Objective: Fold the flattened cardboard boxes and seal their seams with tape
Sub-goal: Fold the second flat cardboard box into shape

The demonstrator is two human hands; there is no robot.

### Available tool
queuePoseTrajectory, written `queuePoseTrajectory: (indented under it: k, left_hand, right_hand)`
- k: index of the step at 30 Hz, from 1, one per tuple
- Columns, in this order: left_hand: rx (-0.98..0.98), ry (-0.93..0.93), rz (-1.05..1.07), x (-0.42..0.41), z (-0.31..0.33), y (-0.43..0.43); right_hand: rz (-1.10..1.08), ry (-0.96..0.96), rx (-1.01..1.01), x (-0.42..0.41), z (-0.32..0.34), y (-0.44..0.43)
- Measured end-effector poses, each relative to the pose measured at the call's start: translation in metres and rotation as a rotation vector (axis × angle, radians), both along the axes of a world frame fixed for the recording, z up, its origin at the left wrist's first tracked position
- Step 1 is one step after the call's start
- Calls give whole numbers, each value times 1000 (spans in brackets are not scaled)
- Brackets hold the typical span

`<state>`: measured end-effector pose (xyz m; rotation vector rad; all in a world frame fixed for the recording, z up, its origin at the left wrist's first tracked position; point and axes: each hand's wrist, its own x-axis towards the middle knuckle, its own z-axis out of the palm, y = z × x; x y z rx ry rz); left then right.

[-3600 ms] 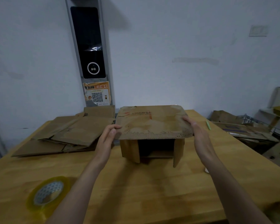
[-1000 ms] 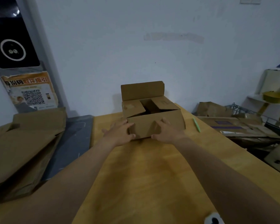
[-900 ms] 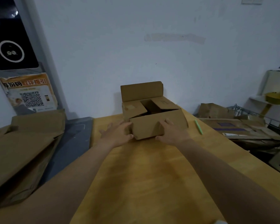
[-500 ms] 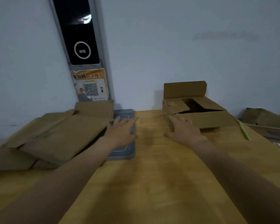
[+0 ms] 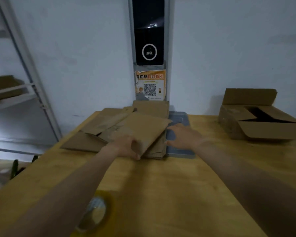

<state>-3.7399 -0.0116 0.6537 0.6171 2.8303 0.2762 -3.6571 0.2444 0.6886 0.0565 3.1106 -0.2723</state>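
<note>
A stack of flattened cardboard boxes (image 5: 126, 130) lies at the back left of the wooden table (image 5: 169, 185). My left hand (image 5: 125, 147) grips the near corner of the top flattened box, thumb under its edge. My right hand (image 5: 183, 135) reaches with straight fingers toward the stack's right edge, over a grey pad (image 5: 179, 134). A folded box (image 5: 260, 122) with its top flaps open stands at the back right of the table. A roll of clear tape (image 5: 94, 212) lies near the front, partly behind my left forearm.
A grey panel with a black screen (image 5: 149, 35) and an orange QR notice (image 5: 150, 84) is fixed to the wall behind the stack. A metal shelf rack (image 5: 15, 93) holding cardboard stands at the left, beyond the table's edge.
Both hands have let go of the folded box and moved left to the flattened stack. My left hand has taken hold of the top flat box. The view has swung left.
</note>
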Motion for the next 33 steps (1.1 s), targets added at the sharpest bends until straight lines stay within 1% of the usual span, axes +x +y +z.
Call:
queuePoseTrajectory:
  k: [3,4,7,10,12,14,17,19,21,23,26,28,31,33]
  left_hand:
    - [-56,61,-49,1,-17,-11]
    - [-45,93,-52,3,-20,-12]
    - [-26,237,-92,5,-23,-13]
    - [-114,361,-201,7,-22,-9]
    - [-131,451,-237,10,-18,-4]
    - [-93,524,-252,15,-9,3]
    - [-18,602,-291,29,8,17]
    - [69,642,-377,46,17,33]
    - [163,641,-475,66,22,51]
    - [196,620,-518,80,27,67]
    - [271,550,-492,100,41,85]
    - [348,540,-400,115,51,92]
    - [444,611,-241,133,63,93]
    - [414,684,-142,145,69,90]
  right_hand:
    - [40,-17,-13,-5,-6,-27]
    - [58,-19,-17,-5,-8,-34]
    - [108,-35,26,0,-19,-50]
    - [101,-29,60,6,-23,-50]
    - [80,-32,49,9,-20,-45]
    - [80,-18,37,13,-17,-42]
    - [73,64,20,22,-10,-35]
    - [74,103,25,32,-1,-31]
    - [93,105,23,42,6,-27]
    - [59,111,36,55,7,-21]
    - [-30,191,30,85,15,-10]
    - [-98,216,2,109,25,2]
    - [-180,249,-81,142,37,21]
    - [-203,281,-119,161,42,31]
